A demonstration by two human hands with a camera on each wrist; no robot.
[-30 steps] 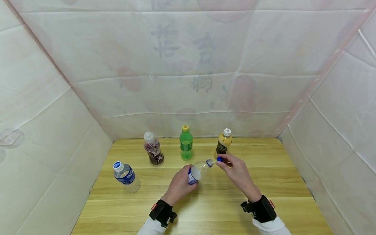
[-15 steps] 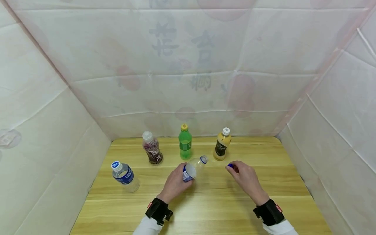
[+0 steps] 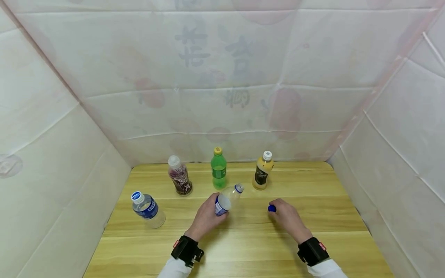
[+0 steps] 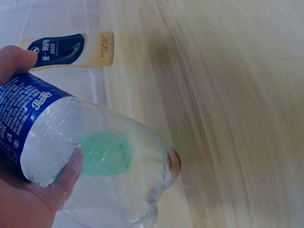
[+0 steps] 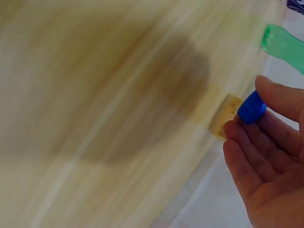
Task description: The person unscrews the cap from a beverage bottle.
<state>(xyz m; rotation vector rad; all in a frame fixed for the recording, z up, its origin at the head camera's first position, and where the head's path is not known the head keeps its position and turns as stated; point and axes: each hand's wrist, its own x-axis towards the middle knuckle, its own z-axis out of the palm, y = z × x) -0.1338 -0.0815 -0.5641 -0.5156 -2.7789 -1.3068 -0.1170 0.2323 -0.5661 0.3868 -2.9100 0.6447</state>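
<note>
Cap (image 5: 251, 108) is moving right and nearer, pinched in right hand (image 3: 286, 218), leaving clear bottle (image 3: 227, 200) uncapped; left hand (image 3: 206, 217) is gripping that bottle, holding it tilted on near side of green bottle (image 3: 219, 172).

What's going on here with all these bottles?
A person's left hand holds a clear bottle at a tilt, its mouth uncapped. Their right hand pinches a blue cap, apart from that bottle. Farther back on the table stand a dark-labelled purple bottle, a green bottle and a yellow bottle, all capped.
</note>
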